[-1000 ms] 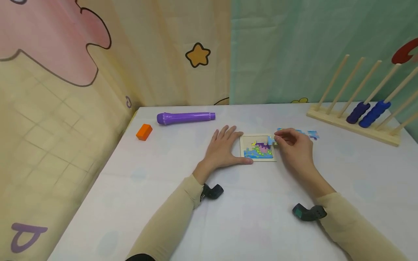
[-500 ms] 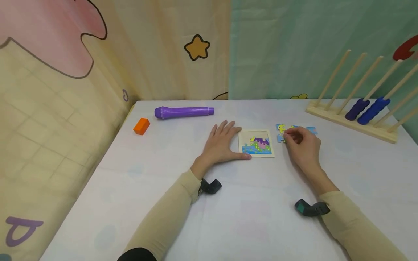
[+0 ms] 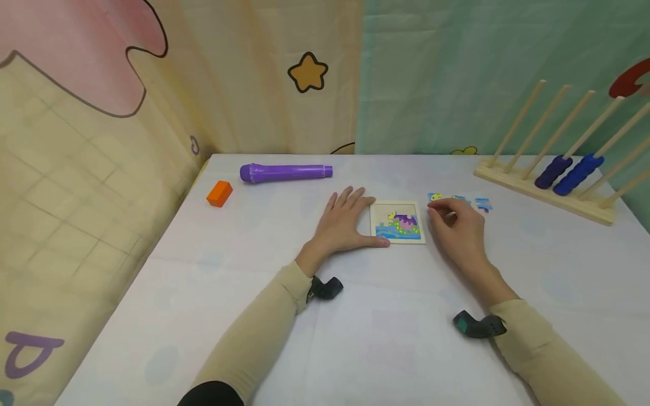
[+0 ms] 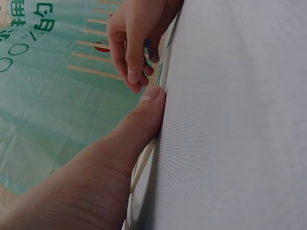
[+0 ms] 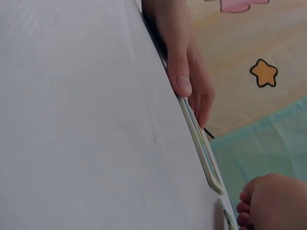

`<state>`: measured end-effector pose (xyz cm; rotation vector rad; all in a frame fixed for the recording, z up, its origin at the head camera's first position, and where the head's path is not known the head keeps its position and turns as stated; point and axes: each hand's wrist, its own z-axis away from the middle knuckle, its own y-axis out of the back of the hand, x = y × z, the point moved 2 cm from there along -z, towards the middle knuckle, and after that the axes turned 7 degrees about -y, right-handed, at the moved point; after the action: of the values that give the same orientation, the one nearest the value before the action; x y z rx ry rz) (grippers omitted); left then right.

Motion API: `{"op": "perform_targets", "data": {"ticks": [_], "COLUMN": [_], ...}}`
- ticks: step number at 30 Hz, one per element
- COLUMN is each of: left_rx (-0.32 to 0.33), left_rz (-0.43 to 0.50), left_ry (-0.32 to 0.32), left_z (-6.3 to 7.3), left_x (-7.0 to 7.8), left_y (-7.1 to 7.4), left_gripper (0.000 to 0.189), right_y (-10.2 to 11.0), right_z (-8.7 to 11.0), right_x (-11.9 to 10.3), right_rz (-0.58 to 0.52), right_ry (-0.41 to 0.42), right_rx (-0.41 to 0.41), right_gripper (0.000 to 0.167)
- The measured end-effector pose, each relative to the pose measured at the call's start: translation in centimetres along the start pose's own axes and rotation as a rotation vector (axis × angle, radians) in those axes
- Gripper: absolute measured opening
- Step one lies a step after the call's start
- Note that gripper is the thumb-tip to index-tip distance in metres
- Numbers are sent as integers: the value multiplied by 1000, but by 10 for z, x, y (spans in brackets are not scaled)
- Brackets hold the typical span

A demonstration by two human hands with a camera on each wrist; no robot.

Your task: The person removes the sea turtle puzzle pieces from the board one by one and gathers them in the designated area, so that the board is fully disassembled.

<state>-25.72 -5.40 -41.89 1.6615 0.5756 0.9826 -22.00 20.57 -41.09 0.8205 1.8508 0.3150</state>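
On the white table lay a puzzle board, the left hand touching its edge with widespread fingers; just beside it, near loose pieces, the right hand had bent fingers, their hold impossible to tell.

Cream cloth with an orange star hangs behind; green cloth adjoins it; the tabletop is white.

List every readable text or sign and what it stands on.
"00%", tilted, on the green curtain, left wrist view.
Green Chinese characters beside it: too unclear to read.
Purple letter-like marks on the yellow curtain: cannot tell which letters.
Red mark, head view: unclear.
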Motion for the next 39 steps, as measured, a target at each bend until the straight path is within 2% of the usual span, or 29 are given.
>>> {"op": "perform_targets", "data": {"ticks": [6,11,16,24,33,39], "left_rx": [11,8,-5,5,8,10], "left_rz": [-10,-1,-14,-40,-21,-15], "left_ry": [10,-10,-13,-6,1,-9], "left_z": [0,-3,-4,-1,1,-1], "left_x": [-2,0,2,0,-2,-1], "left_y": [0,-3,-5,-3,-2,-2], "left_gripper": [112,112,113,113,112,112], "right_y": [-18,-33,-39,-45,-49,-47], "right_z": [0,1,3,2,-2,-3], "right_x": [-15,-23,-25,-27,-27,-25], "right_rz": [16,57,98,90,98,96], "right_ry": [43,51,67,106,30,-6], "right_rx": [-110,-177,-187,-189,-237,-250], "right_gripper": [17,23,28,31,39,38]}}
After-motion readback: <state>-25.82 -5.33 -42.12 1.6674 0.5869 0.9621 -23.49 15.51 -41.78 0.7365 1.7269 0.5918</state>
